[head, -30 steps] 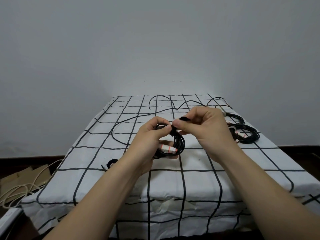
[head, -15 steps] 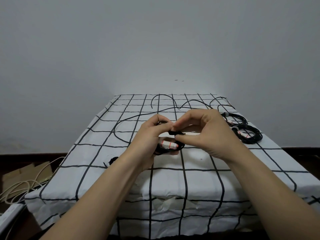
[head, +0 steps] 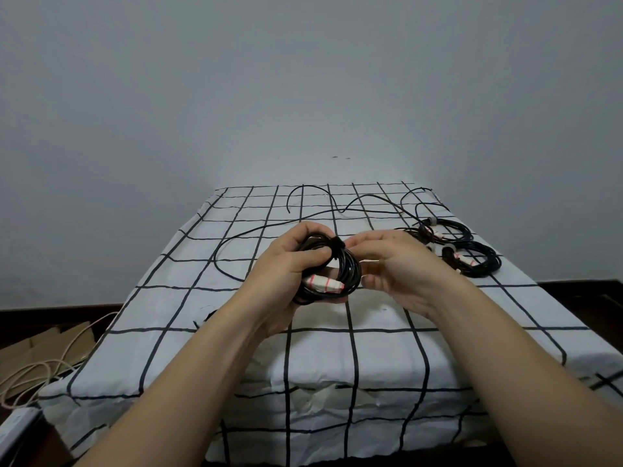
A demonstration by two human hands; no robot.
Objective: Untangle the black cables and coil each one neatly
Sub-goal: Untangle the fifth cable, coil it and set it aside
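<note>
Both hands are up over the middle of the table, close together, clamped on one coil [head: 351, 276].
- left hand [head: 286, 264]: fingers and thumb wrapped round the coil's left side, holding it clear of the cloth
- right hand [head: 399, 264]: fingertips pinch the strap [head: 337, 246] at the top of the coil, other fingers curled just beside its right side
- coil: thin glossy black round cable, several turns, roughly circular. A short black strap is wrapped across the turns. 1 white tape tag [head: 325, 284] with thin red stripes lies across the lower part.

Cable count:
- 3 coils: 1 in the hands and 2 finished coils on the table near the right edge, towards the far right corner. The nearer one [head: 472, 264] and the farther one [head: 450, 227] are just beside each other, each with a white tag.
- loose cable [head: 236, 238]: thin black line snaking from the left of the hands up to the far edge. Cannot tell if it's one piece or more.

Table: white wrinkled cloth [head: 381, 352] with a hand-drawn-looking black grid, hanging over the near edge.

Floor left of the table: 1 pale cord [head: 30, 375] in loose loops, flat cardboard [head: 43, 342].
</note>
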